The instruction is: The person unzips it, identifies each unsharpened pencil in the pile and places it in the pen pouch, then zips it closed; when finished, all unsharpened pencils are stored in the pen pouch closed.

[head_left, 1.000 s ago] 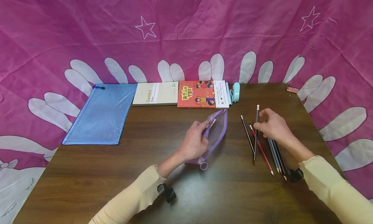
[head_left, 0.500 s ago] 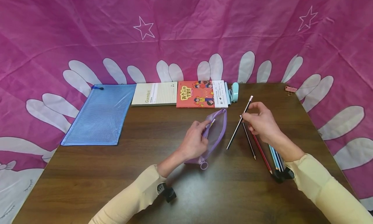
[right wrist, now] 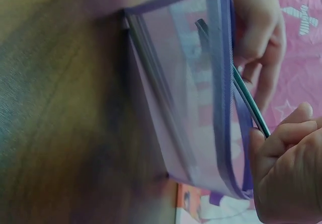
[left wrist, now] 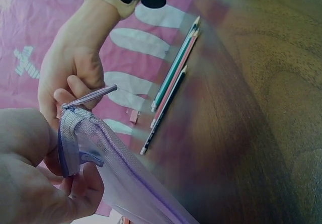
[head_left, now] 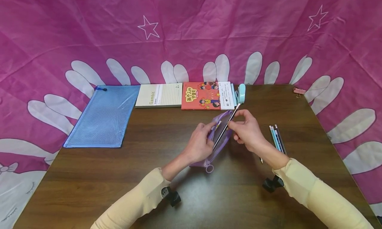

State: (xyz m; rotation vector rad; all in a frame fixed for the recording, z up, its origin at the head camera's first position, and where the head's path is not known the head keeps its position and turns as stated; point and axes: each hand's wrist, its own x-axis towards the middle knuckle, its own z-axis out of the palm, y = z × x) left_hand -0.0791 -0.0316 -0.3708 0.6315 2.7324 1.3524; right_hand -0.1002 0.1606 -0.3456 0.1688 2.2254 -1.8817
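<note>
While the head view hid the mesh, the right wrist view showed the translucent purple pouch (right wrist: 191, 98) with one pencil already inside. At the surface (head_left: 89, 176) centre, the left hand (head_left: 198, 144) pinched its open edge and the right hand (head_left: 247, 131) gripped one dark pencil (head_left: 225, 127), tip at the opening. At 3 o'clock from the pouch lay three loose pencils (head_left: 276, 138).

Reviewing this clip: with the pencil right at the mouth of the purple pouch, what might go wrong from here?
1. The left hand holds only one edge of the purple mesh pouch, so the soft opening may sag and the pencil could catch on the zipper edge.
2. The right hand pinches the pencil near its top end, so the tip may slide outside the pouch.
3. The right sleeve lies near the loose pencils and might roll them.
</note>
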